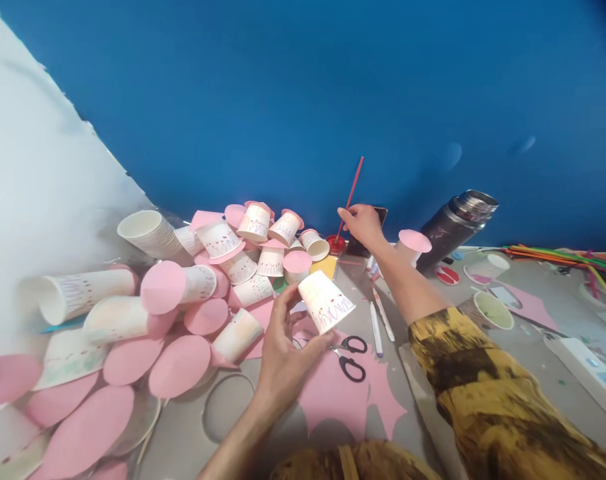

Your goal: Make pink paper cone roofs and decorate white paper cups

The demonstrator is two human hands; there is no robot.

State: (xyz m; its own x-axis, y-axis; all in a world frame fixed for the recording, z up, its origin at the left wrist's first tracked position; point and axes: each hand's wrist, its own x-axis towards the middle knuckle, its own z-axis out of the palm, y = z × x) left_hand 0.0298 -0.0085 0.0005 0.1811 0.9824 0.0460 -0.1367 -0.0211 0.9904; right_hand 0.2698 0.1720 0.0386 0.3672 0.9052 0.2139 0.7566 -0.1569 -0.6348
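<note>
My left hand (283,353) grips a white paper cup (325,300) with purple marks, held upside down above the table. My right hand (363,223) reaches far forward and pinches a thin red stick (350,193) that stands in a small red pot (335,245). A dark phone (369,233) sits just behind that hand. Black-handled scissors (351,357) lie on cut pink paper (343,393) right of my left hand.
A heap of decorated paper cups (247,253) and pink paper discs (177,363) fills the left. White pens (377,323), a dark flask (455,227), coloured straws (567,257) and a white power strip (587,367) lie to the right. A blue wall stands behind.
</note>
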